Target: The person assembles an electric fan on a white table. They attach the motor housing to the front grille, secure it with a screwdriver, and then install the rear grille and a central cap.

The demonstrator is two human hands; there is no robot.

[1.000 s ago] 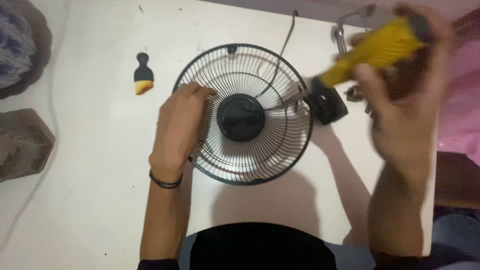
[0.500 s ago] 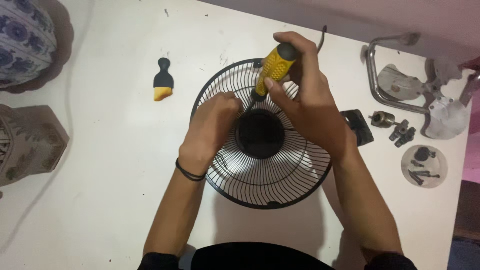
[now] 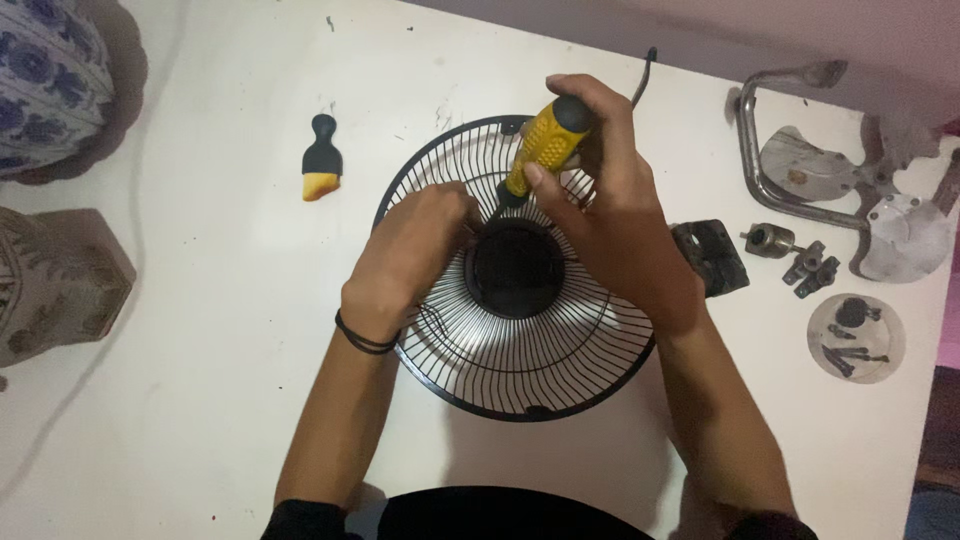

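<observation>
A round black wire fan guard [image 3: 520, 360] lies flat on the white table [image 3: 200, 330], with a black hub [image 3: 515, 268] at its middle. My right hand [image 3: 610, 215] grips a screwdriver [image 3: 545, 140] with a yellow and black handle, held steeply, its tip down at the wires just upper left of the hub. My left hand [image 3: 410, 250] rests on the guard's left side, fingers curled on the wires beside the screwdriver tip. A black band circles my left wrist.
A small black-handled brush [image 3: 321, 170] with yellow bristles lies left of the guard. To the right sit a black block [image 3: 712, 256], small metal parts [image 3: 790, 252], a round lid with screws [image 3: 855, 338], metal fan blades [image 3: 880, 220] and a bent metal bracket [image 3: 750, 150]. Patterned ceramic pots [image 3: 55, 270] stand at the left edge.
A second ago my right hand was up at the right with the screwdriver; it has since come down onto the guard near the hub. My left hand stayed on the guard.
</observation>
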